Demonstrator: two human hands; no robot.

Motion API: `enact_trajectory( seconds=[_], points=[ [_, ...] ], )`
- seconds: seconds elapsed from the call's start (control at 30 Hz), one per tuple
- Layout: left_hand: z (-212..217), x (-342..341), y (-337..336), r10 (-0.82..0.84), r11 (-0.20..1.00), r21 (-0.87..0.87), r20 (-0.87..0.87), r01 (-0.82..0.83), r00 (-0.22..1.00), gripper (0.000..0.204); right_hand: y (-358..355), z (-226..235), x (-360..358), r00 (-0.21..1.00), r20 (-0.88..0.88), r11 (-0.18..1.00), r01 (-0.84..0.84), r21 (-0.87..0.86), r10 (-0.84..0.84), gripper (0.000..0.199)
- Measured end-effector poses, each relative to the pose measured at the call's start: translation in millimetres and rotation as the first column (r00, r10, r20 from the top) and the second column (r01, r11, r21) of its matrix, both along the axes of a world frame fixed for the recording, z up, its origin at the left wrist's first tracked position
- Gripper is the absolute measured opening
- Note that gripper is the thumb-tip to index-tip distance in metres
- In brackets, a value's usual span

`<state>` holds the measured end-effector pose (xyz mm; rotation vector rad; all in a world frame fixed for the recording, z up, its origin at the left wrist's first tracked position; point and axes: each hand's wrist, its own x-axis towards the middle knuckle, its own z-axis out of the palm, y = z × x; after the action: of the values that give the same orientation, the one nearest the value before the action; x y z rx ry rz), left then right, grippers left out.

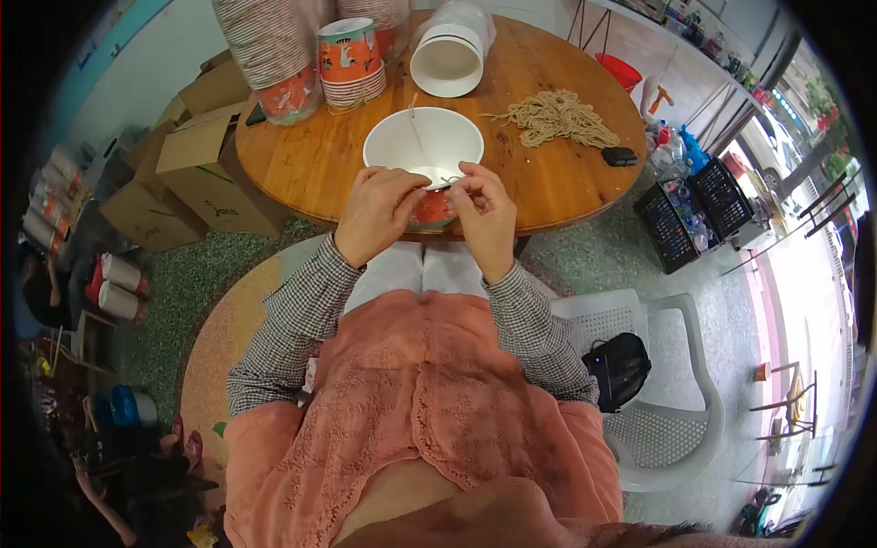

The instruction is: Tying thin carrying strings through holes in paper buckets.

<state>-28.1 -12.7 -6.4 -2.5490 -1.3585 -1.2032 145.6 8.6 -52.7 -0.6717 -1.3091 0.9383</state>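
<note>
A paper bucket (424,128), white inside and red-orange outside, stands near the front edge of the round table, its mouth tipped toward me. A thin cord (417,137) runs from its far rim down the inner wall. My left hand (379,208) is closed at the near rim, fingertips pinching; what lies between them is mostly hidden. My right hand (487,215) pinches a small looped end of cord at the near rim, to the right of the left hand. A loose heap of tan cord (559,119) lies to the right of the bucket.
Stacked patterned paper buckets (352,59) and a bagged white stack (448,66) stand at the back of the wooden table (301,178). A small black object (619,156) lies at its right edge. Cardboard boxes (215,169) are left; a white chair (662,429) with a black bag is right.
</note>
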Motion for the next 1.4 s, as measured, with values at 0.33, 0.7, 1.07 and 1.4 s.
enact_trajectory(
  seconds=[0.33,0.7,1.07,1.4],
  points=[
    [-8.3,5.4,10.2,0.052,0.999,-0.013,0.057,-0.051,0.997,0.015,-8.2,-9.5,-5.7,0.98,0.124,0.986,0.151,0.069,-0.159,0.007],
    [-5.4,8.2,7.5,0.064,0.998,-0.025,0.071,-0.063,0.995,0.014,-6.7,-6.6,-12.1,0.94,0.217,0.961,0.233,0.15,-0.262,0.01],
    [0.2,5.3,8.5,0.053,0.993,-0.11,0.012,-0.051,0.999,0.017,-3.6,-9.7,-19.2,0.89,0.288,0.928,0.298,0.222,-0.355,0.01],
    [-0.5,0.5,17.0,0.016,0.985,-0.169,-0.041,-0.023,0.999,0.016,-7.0,-3.9,-15.3,0.89,0.34,0.94,0.224,0.257,-0.305,0.007]
  ],
)
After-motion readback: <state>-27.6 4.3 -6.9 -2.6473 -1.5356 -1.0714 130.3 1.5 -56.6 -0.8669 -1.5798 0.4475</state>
